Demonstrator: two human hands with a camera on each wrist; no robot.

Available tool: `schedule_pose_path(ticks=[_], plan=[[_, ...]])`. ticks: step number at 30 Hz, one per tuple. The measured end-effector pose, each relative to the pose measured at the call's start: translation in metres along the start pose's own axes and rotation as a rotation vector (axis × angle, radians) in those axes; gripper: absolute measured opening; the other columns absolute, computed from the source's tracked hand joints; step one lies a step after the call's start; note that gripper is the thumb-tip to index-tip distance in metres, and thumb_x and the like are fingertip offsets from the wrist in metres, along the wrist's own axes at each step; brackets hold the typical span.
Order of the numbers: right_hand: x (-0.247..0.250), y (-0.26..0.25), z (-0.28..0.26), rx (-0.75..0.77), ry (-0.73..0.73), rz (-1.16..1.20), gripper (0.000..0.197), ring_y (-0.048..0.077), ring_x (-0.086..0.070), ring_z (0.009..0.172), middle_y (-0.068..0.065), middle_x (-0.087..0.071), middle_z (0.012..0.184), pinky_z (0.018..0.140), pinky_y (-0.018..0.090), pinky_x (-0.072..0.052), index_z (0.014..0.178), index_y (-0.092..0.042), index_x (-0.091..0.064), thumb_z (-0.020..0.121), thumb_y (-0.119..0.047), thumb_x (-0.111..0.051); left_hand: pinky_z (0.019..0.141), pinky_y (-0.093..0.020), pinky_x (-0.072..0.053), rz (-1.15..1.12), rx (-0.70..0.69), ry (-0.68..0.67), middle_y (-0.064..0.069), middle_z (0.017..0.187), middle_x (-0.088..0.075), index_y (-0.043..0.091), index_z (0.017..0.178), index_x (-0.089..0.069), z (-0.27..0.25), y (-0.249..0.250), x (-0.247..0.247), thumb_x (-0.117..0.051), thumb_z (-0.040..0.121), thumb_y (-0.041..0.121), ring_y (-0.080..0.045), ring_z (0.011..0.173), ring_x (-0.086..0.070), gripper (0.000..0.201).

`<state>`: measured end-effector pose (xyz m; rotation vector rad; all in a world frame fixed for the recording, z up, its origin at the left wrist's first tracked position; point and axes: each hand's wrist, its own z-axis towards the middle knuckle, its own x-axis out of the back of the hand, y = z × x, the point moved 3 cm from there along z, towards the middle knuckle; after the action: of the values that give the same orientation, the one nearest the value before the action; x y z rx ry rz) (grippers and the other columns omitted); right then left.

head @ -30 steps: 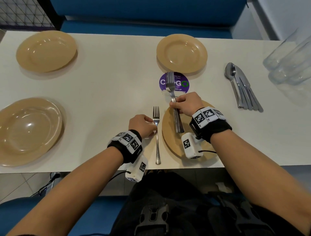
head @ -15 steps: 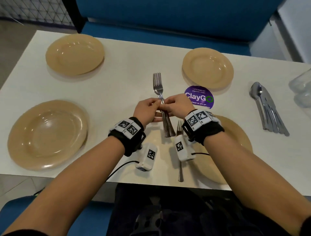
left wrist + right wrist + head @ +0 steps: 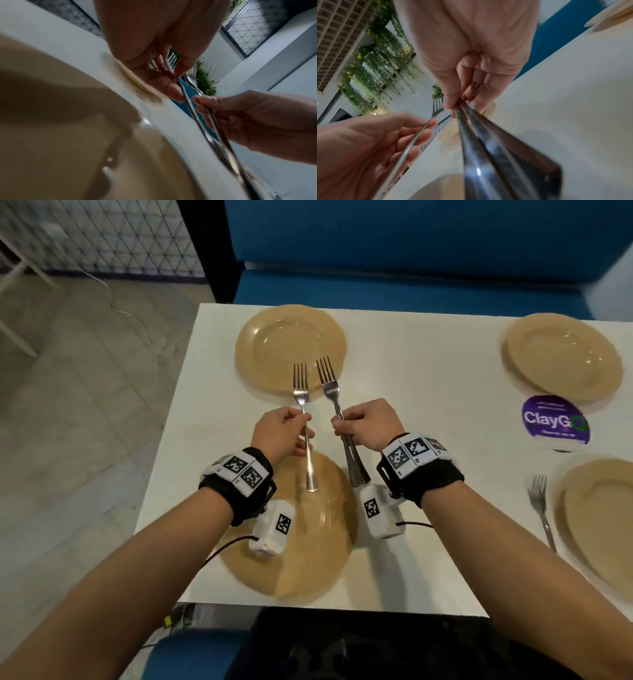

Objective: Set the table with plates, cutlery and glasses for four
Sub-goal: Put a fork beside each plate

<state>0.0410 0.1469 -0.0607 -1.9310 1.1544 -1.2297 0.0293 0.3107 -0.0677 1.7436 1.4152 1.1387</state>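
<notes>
In the head view my left hand (image 3: 304, 420) pinches a single steel fork (image 3: 301, 392) by its neck, tines pointing away. My right hand (image 3: 339, 424) grips a small stack of forks (image 3: 329, 386) just to its right; two handles show in the right wrist view (image 3: 488, 148). Both hands hover between the far left tan plate (image 3: 291, 337) and the near left tan plate (image 3: 291, 546). One fork (image 3: 541, 508) lies on the white table (image 3: 428, 392) left of the near right plate (image 3: 599, 515). A further plate (image 3: 561, 357) sits at the far right.
A purple ClayGo sticker (image 3: 555, 421) lies between the two right plates. The table's left edge drops to a tiled floor (image 3: 85, 405). A blue bench (image 3: 394, 261) runs behind the table. No glasses or spoons are in view.
My left hand has drawn one fork off the stack in my right hand, and the two now stand apart. Both hands and my view have shifted left over the left pair of plates.
</notes>
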Motion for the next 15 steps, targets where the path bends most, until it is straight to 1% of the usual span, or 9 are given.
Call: schedule_pose_path(ticks=[3, 5, 8, 9, 12, 14, 15], plan=[[-0.028, -0.012, 0.000, -0.026, 0.013, -0.005, 0.011, 0.026, -0.071, 0.086, 0.012, -0.073, 0.083, 0.086, 0.041, -0.057, 0.087, -0.006, -0.074, 0.081, -0.015, -0.072, 0.053, -0.025, -0.051, 0.062, -0.001, 0.027, -0.005, 0.073, -0.066, 0.010, 0.097, -0.064, 0.000, -0.017, 0.053, -0.055, 0.094, 0.018, -0.018, 0.057, -0.060, 0.013], [-0.042, -0.019, 0.001, -0.030, 0.031, -0.010, 0.010, 0.027, -0.071, 0.087, 0.014, -0.073, 0.085, 0.086, 0.041, -0.056, 0.086, -0.007, -0.074, 0.079, -0.014, -0.073, 0.054, -0.026, -0.051, 0.081, 0.015, 0.059, -0.005, 0.073, -0.066, 0.008, 0.099, -0.065, -0.001, -0.029, 0.084, -0.059, 0.092, 0.019, -0.018, 0.055, -0.060, 0.015], [-0.061, -0.029, 0.002, -0.025, 0.037, -0.008, 0.010, 0.027, -0.070, 0.087, 0.013, -0.074, 0.086, 0.087, 0.042, -0.056, 0.085, -0.009, -0.075, 0.078, -0.015, -0.073, 0.050, -0.021, -0.052, 0.126, 0.039, 0.103, -0.003, 0.074, -0.066, 0.007, 0.103, -0.064, -0.004, -0.047, 0.122, -0.061, 0.091, 0.022, -0.017, 0.055, -0.060, 0.019], [-0.067, -0.032, 0.002, -0.023, 0.037, -0.012, 0.010, 0.027, -0.070, 0.087, 0.013, -0.074, 0.085, 0.088, 0.042, -0.055, 0.084, -0.009, -0.075, 0.078, -0.016, -0.074, 0.049, -0.020, -0.053, 0.148, 0.047, 0.114, -0.002, 0.075, -0.066, 0.008, 0.103, -0.064, -0.006, -0.054, 0.132, -0.062, 0.091, 0.022, -0.017, 0.056, -0.060, 0.019], [-0.084, -0.037, 0.002, -0.013, 0.027, -0.044, 0.011, 0.026, -0.070, 0.088, 0.011, -0.074, 0.086, 0.089, 0.041, -0.054, 0.084, -0.010, -0.075, 0.079, -0.020, -0.073, 0.056, -0.022, -0.057, 0.244, 0.062, 0.136, -0.002, 0.077, -0.065, 0.010, 0.104, -0.064, -0.012, -0.073, 0.152, -0.060, 0.092, 0.022, -0.016, 0.061, -0.060, 0.017], [-0.093, -0.038, 0.001, -0.011, 0.020, -0.058, 0.012, 0.023, -0.070, 0.089, 0.010, -0.074, 0.087, 0.090, 0.040, -0.054, 0.086, -0.010, -0.076, 0.079, -0.019, -0.073, 0.053, -0.020, -0.056, 0.277, 0.084, 0.130, -0.003, 0.077, -0.065, 0.011, 0.103, -0.062, -0.017, -0.085, 0.157, -0.060, 0.092, 0.021, -0.015, 0.061, -0.060, 0.015], [-0.096, -0.040, 0.000, -0.013, 0.016, -0.064, 0.012, 0.022, -0.070, 0.089, 0.009, -0.074, 0.087, 0.091, 0.039, -0.054, 0.087, -0.010, -0.075, 0.079, -0.019, -0.072, 0.053, -0.021, -0.057, 0.282, 0.097, 0.116, -0.003, 0.077, -0.066, 0.011, 0.102, -0.062, -0.018, -0.091, 0.158, -0.060, 0.092, 0.020, -0.015, 0.060, -0.061, 0.014]])
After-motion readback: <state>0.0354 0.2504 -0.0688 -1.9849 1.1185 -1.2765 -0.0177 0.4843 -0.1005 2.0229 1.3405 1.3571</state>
